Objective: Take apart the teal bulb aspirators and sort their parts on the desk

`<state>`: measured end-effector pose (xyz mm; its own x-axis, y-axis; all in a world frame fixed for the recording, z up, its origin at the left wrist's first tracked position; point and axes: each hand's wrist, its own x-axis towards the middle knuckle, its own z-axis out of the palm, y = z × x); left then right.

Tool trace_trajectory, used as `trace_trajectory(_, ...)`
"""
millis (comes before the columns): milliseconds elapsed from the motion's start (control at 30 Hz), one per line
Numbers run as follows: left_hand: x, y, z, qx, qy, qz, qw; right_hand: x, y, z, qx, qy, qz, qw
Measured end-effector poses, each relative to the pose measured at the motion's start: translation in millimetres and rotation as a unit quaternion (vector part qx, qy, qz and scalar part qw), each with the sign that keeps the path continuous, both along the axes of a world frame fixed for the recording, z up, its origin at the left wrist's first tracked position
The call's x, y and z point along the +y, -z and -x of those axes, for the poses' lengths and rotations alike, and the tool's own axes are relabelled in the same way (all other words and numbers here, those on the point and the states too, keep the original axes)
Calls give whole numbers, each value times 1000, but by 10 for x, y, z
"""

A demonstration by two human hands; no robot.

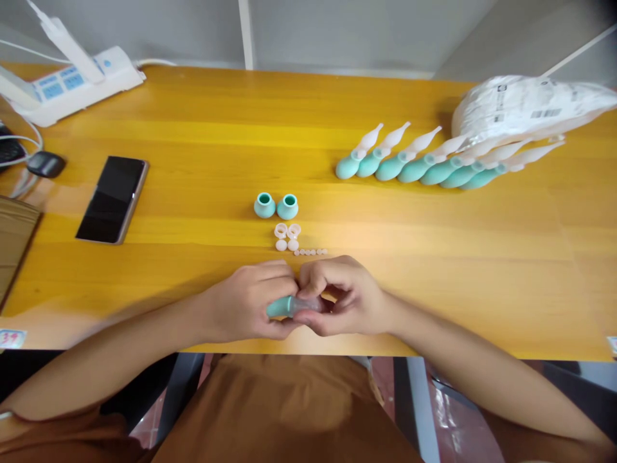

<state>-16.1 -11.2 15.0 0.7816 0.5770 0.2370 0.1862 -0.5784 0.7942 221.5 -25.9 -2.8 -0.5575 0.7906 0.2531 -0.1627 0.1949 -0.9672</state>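
Observation:
Close to the table's front edge, my left hand [253, 299] is wrapped round the teal bulb of a nasal aspirator [279, 307]. My right hand [344, 297] closes its thumb and fingers on the clear nozzle at the bulb's neck; the nozzle's tip is partly hidden. Just beyond the hands lie a row of several tiny translucent pieces [311, 252], two pale round caps [281, 245] and two clear rings [281, 230]. Behind these, two teal bulbs [265, 206] stand upright with their openings facing up.
Several teal aspirators with clear nozzles [402, 168] lie in a slanting row at the right. A white plastic bag [520, 109] sits behind them. On the left are a phone [113, 199], a black mouse-like object [45, 164], a power strip [81, 87] and a cardboard box [17, 241].

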Motion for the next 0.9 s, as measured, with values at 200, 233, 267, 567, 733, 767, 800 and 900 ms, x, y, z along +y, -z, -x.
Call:
trace_trajectory(200,13,-100,27,14,30,106,994,-1,52,58,83,-48,118,988)
trace_trajectory(233,16,-113,31,18,31,114,993,-5,51,65,93,-53,130,986)
trace_trajectory(267,19,-124,34,19,33,125,991,-12,47,69,103,-58,141,983)
trace_trajectory(567,22,-136,14,-45,65,207,975,83,-95,-98,145,65,93,983)
trace_trajectory(733,34,-54,2,-17,53,176,983,397,-82,-302,-144,279,-138,939)
trace_trajectory(767,42,-44,5,-12,50,174,983,446,-55,-329,-193,283,-184,921)
trace_trajectory(800,51,-38,9,-6,47,173,984,485,-24,-347,-230,276,-220,907)
trace_trajectory(900,77,-34,18,13,39,168,985,540,79,-348,-278,239,-271,890)
